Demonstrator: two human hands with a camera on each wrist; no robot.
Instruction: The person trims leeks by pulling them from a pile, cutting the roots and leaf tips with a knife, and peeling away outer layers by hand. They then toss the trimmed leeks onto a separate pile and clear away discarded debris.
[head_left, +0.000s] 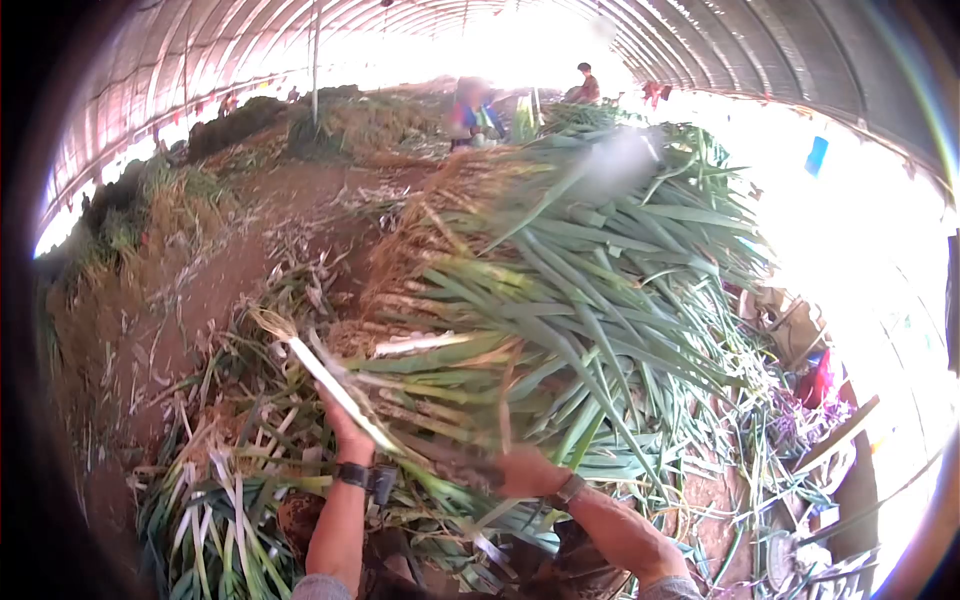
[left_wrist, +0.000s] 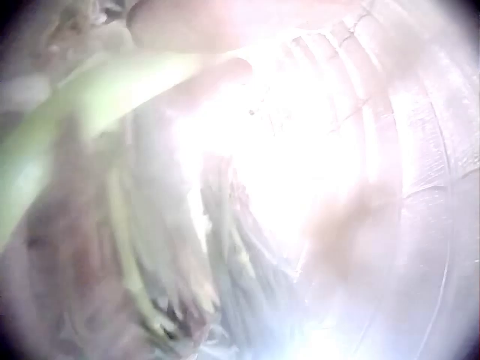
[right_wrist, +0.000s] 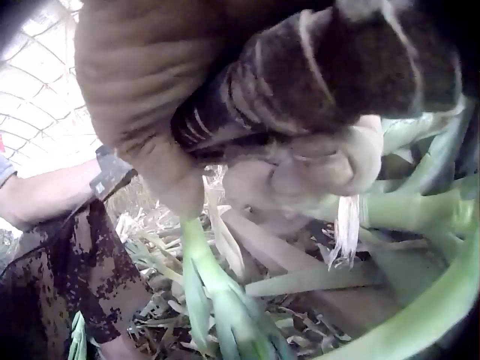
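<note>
- Left hand: raised, back toward me, fingers closed round a long pale stalk. The stalk runs diagonally across the hand, root end up and to the left.
- Left wrist view: washed out by glare. Only a pale green blur crosses close to the lens, and no finger detail can be read.
- Right hand: low at the near edge of the leek pile. In the right wrist view its fingers curl tightly round a dark soil-streaked sheath.
- Both forearms reach forward and up. There is a dark strap on the left wrist and another on the right.
- A camouflage-print garment is visible below the right hand.
- The pile lies directly ahead, with green leaves fanning right and brown roots facing left. It blocks the view of the ground behind it.
- Trimmed leaves are scattered below the left arm.
- Bare soil lies to the left, with more heaps along the wall.
- A seated person is at the far end, under the arched plastic tunnel cover.
</note>
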